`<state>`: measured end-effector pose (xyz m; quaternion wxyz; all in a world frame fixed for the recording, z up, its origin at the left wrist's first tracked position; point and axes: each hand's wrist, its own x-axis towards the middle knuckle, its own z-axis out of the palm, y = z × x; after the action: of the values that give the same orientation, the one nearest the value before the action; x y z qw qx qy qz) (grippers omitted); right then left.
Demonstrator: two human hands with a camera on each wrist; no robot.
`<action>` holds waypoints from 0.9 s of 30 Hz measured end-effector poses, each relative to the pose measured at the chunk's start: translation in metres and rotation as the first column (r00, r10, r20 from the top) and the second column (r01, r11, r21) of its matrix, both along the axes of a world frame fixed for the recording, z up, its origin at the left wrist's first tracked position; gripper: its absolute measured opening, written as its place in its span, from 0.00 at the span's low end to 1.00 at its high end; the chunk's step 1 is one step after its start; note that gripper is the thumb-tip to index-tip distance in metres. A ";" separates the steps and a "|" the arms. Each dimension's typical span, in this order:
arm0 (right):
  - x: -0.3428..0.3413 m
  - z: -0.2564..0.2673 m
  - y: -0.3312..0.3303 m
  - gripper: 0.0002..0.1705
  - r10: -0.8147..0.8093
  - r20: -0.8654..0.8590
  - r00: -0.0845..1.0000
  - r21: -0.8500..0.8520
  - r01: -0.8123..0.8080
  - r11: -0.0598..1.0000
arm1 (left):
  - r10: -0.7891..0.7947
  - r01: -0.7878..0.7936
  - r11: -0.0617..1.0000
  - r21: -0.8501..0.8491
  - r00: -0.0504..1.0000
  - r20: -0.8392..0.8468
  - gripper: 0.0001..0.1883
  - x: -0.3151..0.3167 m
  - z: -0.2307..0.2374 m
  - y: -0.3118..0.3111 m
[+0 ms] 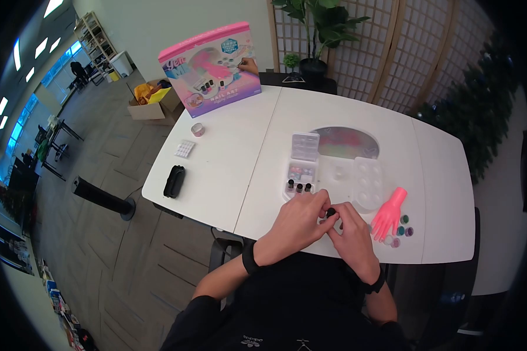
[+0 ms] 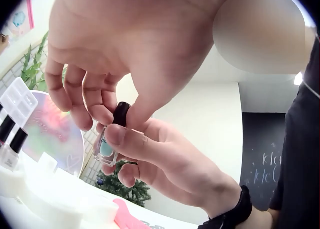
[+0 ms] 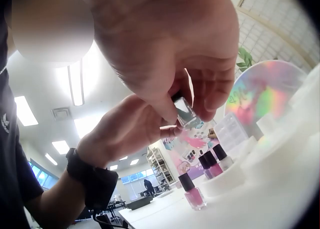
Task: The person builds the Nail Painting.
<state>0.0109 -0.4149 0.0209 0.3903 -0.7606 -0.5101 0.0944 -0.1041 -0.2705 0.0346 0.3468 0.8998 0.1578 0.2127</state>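
Both hands meet over the table's near edge around one small nail polish bottle (image 2: 106, 148), clear glass with a pale mint colour inside. My left hand (image 1: 298, 219) pinches its black cap (image 2: 121, 113) from above between thumb and fingers. Below the cap, my right hand (image 1: 354, 237) grips the glass body, its thumb across the front. The bottle is tilted, and the hands largely hide it in the head view. Just beyond the left hand stand three black-capped polish bottles (image 1: 299, 188); a pink one (image 3: 194, 195) shows in the right wrist view.
A pink plastic hand (image 1: 392, 210) and several small glitter pots (image 1: 400, 231) lie right of the hands. Farther back are a white moulded tray (image 1: 368, 181), an open clear case (image 1: 304, 147) and a shiny half-round panel (image 1: 348, 142). A nail art box (image 1: 214, 73) stands far left, a black tray (image 1: 174, 181) nearer.
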 end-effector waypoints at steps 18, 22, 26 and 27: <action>0.036 -0.017 -0.039 0.15 -0.119 -0.015 0.993 -0.210 0.113 0.971 | 0.022 -0.046 0.994 -0.095 0.972 -0.233 0.27 -0.067 -0.038 0.038; 0.040 -0.037 -0.038 0.14 -0.074 0.186 0.980 -0.154 0.104 0.983 | 0.027 -0.060 0.988 -0.143 0.974 -0.225 0.24 -0.061 -0.062 0.045; 0.041 -0.049 -0.038 0.13 -0.046 0.206 0.977 -0.198 0.088 0.976 | 0.003 -0.044 0.985 -0.165 0.970 -0.244 0.21 -0.054 -0.066 0.045; 0.041 -0.051 -0.038 0.13 -0.048 0.205 0.978 -0.188 0.087 0.978 | 0.004 -0.045 0.986 -0.158 0.968 -0.252 0.21 -0.052 -0.068 0.046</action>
<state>0.0522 -0.4527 -0.0297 0.2636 -0.8180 -0.5084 0.0543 -0.1563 -0.2240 -0.0335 0.3937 0.8861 0.2284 0.0877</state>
